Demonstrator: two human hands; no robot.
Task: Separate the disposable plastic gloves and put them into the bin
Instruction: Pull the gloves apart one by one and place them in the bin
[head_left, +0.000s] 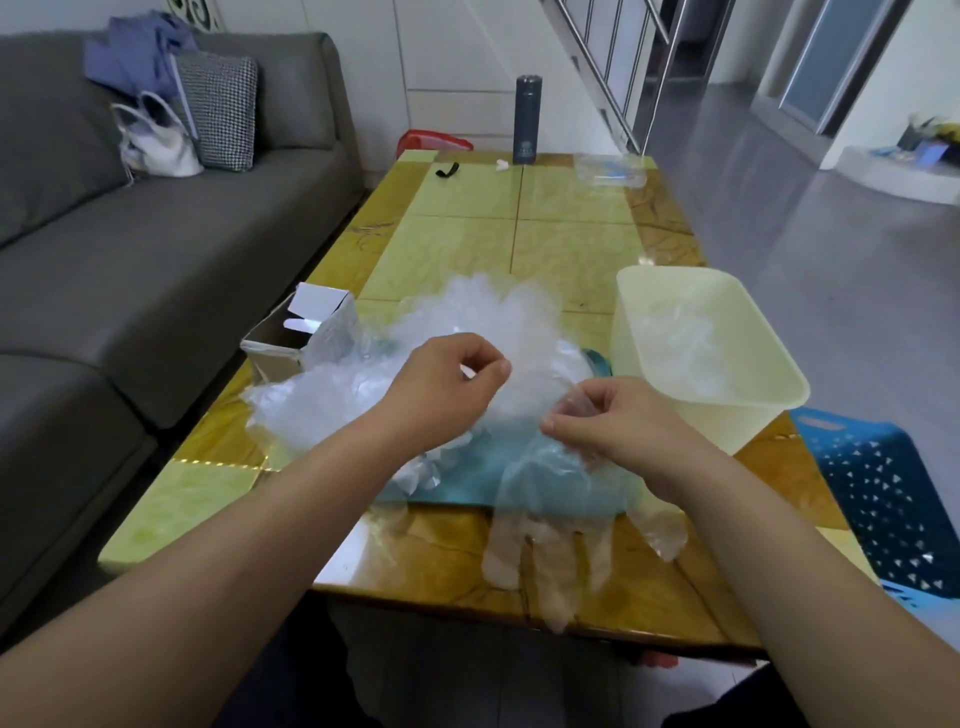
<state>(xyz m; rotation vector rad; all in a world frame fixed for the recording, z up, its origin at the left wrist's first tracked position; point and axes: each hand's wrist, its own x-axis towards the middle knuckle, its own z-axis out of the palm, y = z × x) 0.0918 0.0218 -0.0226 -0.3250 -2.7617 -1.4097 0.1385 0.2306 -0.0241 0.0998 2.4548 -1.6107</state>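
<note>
Right grip (608, 421) pinches top edge of one glove (540, 545). Left grip (447, 384) seems to pinch same glove, just over pile (467, 322). Glove hangs long-ways toward near worktop (519, 234) edge, fingers lowest. Bin (727, 426) stands right, nearest right grip.

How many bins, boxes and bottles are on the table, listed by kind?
Cream bin: 1
Cardboard box: 1
Dark bottle: 1
Total: 3
</note>
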